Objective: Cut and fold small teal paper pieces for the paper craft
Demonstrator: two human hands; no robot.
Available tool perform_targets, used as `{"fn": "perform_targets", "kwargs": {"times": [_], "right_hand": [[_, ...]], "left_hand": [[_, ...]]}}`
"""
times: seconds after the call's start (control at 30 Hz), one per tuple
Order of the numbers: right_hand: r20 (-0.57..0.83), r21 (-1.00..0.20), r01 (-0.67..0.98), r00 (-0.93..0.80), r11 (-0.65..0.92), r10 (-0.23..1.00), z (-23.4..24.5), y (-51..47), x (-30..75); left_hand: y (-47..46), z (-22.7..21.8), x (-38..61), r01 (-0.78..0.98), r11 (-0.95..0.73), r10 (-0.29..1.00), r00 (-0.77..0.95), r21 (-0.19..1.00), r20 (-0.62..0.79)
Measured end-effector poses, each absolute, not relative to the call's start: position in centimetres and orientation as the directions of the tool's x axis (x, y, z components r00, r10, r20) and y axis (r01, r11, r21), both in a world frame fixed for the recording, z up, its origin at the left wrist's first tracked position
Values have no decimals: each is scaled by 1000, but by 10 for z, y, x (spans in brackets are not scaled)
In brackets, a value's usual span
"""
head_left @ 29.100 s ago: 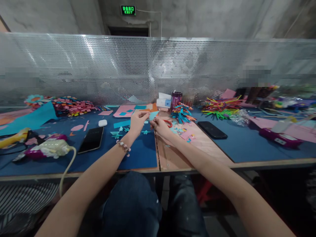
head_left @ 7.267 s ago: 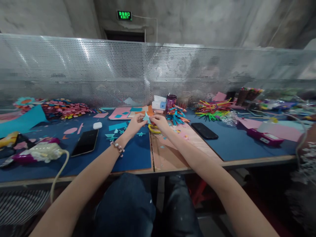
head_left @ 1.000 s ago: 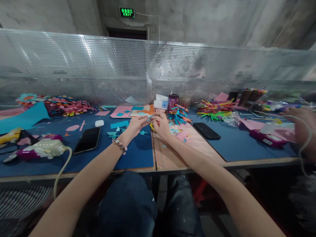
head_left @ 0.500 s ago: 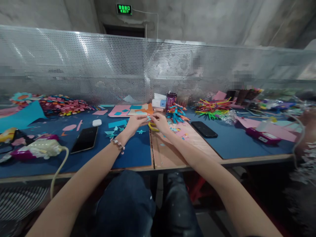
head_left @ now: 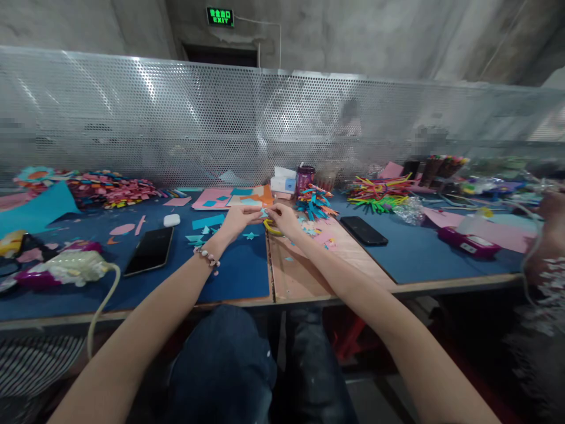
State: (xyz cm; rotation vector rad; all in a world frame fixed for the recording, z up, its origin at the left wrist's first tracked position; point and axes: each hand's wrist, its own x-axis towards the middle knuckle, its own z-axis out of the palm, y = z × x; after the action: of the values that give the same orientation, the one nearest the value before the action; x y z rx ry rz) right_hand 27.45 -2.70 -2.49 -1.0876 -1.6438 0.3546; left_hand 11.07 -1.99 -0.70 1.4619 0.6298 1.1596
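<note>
A small piece of light blue paper (head_left: pixel 263 212) is pinched between the fingertips of my two hands above the table. My left hand (head_left: pixel 241 221) comes in from the left, closed on its left side, with a beaded bracelet at the wrist. My right hand (head_left: pixel 285 220) holds it from the right with bent fingers. The paper's exact shape is too small to make out. Folded blue paper pieces (head_left: pixel 196 239) lie to the left of my left hand, and one star-like blue piece (head_left: pixel 251 235) lies just below it. Yellow scissor-like handles (head_left: pixel 273 228) show beneath my right hand.
Phones (head_left: pixel 149 251) (head_left: pixel 364 230) lie on both sides. A glue gun (head_left: pixel 66 268) with a cable is at the left. Paper sheets (head_left: pixel 212 198), a tissue box (head_left: pixel 283 182) and colourful strip bundles (head_left: pixel 315 202) stand behind my hands. A co-worker's arm (head_left: pixel 547 235) is at the right edge.
My hands stay together on the blue paper with barely any movement. The whole view shifts slightly, and the co-worker's arm at the right shows higher up.
</note>
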Motion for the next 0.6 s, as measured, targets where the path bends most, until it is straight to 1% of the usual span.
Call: {"fn": "perform_targets", "kwargs": {"times": [0.23, 0.47, 0.6], "right_hand": [[613, -696, 480, 10, 534, 790, -22, -29, 274], [616, -694, 421, -74, 585, 784, -15, -39, 273], [640, -656, 466, -72, 593, 765, -14, -41, 271]], "left_hand": [[-23, -1, 110, -174, -284, 868, 371, 943, 330], [-20, -5, 110, -113, -363, 843, 384, 925, 378], [-17, -7, 111, -103, -380, 834, 391, 919, 389]]}}
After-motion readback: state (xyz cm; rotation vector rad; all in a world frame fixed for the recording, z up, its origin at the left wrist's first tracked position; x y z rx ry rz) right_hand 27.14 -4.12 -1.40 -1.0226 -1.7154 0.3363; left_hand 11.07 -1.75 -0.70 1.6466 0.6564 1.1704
